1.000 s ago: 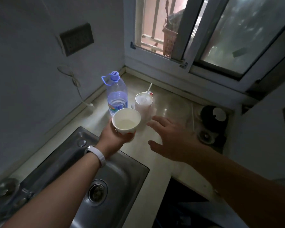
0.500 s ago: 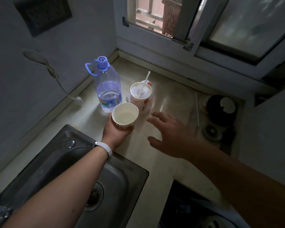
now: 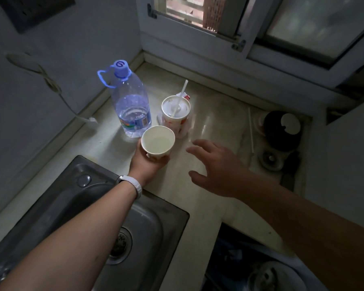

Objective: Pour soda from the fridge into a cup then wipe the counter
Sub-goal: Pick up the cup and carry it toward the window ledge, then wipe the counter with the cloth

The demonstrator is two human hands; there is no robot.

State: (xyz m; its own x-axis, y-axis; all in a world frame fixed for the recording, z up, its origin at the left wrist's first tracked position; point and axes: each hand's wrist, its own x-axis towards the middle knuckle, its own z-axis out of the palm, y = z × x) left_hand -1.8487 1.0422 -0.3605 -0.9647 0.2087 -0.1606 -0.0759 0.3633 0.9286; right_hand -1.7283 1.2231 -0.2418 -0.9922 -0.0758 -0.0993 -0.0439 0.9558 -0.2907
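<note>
The left hand (image 3: 148, 164) gripped the white paper cup (image 3: 158, 141) from below, fingers curled round its base — the cup stood upright, pale liquid inside, just in front of the water bottle (image 3: 132, 106) on the counter (image 3: 208, 127). Right of the bottle stood a lidded cup with a straw (image 3: 176, 111). The right hand (image 3: 216, 166) hovered further right of the bottle, fingers spread — holding nothing.

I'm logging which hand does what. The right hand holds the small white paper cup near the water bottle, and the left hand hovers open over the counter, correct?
Hands are swapped. In the head view the left hand holds the small white paper cup near the water bottle; the right hand hovers open over the counter.
</note>
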